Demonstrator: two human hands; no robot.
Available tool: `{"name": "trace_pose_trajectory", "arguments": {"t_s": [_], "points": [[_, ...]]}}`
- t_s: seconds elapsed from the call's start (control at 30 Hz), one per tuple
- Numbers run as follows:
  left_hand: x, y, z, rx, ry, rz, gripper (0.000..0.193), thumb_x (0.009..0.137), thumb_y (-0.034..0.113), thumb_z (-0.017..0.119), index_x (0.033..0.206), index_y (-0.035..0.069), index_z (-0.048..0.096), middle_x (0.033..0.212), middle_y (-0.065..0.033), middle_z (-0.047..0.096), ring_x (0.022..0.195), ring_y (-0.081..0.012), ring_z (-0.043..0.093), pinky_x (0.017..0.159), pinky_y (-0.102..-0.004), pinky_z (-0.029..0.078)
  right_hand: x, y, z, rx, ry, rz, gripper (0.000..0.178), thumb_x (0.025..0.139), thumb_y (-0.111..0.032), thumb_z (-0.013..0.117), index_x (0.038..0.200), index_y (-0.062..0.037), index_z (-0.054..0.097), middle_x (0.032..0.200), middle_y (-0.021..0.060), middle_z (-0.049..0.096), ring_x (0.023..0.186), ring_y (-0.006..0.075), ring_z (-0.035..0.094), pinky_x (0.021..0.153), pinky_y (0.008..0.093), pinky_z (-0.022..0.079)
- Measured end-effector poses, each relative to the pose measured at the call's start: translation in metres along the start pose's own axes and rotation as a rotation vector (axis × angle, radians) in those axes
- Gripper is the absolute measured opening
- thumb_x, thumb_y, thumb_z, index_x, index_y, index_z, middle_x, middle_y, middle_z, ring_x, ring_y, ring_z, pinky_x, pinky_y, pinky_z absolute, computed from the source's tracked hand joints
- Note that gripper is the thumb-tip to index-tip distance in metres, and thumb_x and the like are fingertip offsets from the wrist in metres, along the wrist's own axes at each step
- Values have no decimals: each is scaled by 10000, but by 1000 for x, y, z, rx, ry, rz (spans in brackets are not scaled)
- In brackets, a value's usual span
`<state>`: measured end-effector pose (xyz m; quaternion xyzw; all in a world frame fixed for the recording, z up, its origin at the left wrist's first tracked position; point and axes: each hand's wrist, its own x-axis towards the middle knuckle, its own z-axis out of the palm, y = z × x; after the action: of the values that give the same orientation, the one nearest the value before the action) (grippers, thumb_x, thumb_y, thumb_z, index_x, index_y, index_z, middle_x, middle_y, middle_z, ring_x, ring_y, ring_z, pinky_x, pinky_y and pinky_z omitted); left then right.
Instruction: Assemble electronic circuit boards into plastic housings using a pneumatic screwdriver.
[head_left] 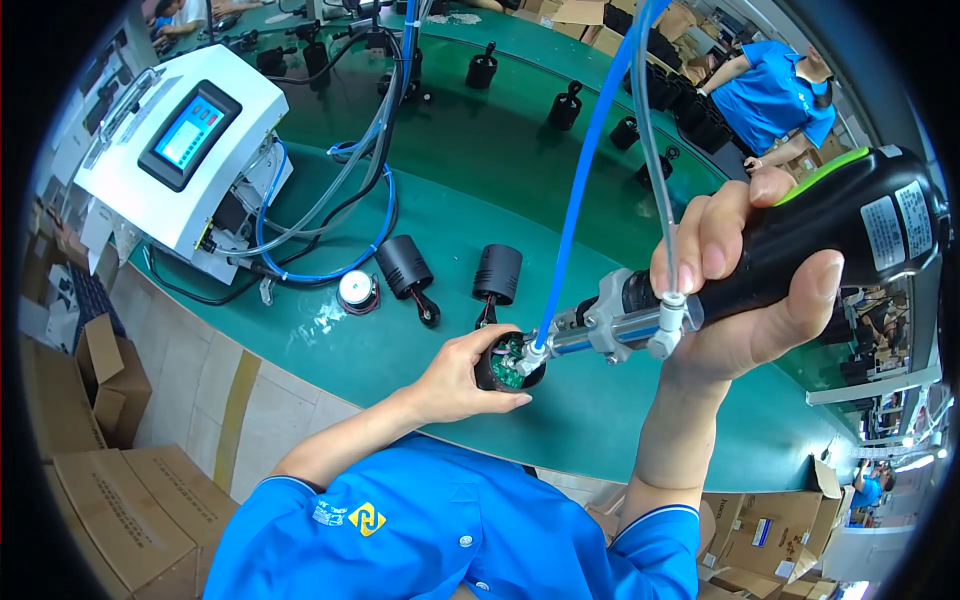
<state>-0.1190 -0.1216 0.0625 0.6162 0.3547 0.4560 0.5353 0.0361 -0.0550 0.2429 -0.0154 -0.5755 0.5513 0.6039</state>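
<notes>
My left hand is closed round a black cylindrical housing, its open end facing up with a green circuit board inside. In my right hand is a black powered screwdriver with a bright green strip, held at a tilt. Its metal nose, fed by a blue hose and a clear tube, reaches into the mouth of the housing; the bit's very tip is hard to make out. Just beyond my left hand, two ribbed black cylinders lie on the green bench, with a small round speaker beside them.
A white machine with a lit screen stands at the left, with coiled hoses and cables running from it. Several black units are spread along the far green surface. Across it is a co-worker in blue. Cardboard boxes sit on the floor.
</notes>
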Motion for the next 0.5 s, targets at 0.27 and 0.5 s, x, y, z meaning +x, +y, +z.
{"name": "trace_pose_trajectory", "arguments": {"t_s": [0.27,0.5], "points": [[2,7,-3,64,4,-92,616,605,134,756,1140,-14,490,1010,-126,584,859,-203,575,777,-279,447,3,-4,9,-139,34,-17,555,855,-456,429,1161,8,420,637,48,485,457,128,465,404,222,395],[-5,-6,-13,84,135,4,626,604,135,756,1148,-13,482,1010,-131,588,878,-212,583,792,-287,451,20,-20,2,6,-4,-79,520,868,-428,421,1150,10,419,635,56,480,456,119,450,412,236,410]]}}
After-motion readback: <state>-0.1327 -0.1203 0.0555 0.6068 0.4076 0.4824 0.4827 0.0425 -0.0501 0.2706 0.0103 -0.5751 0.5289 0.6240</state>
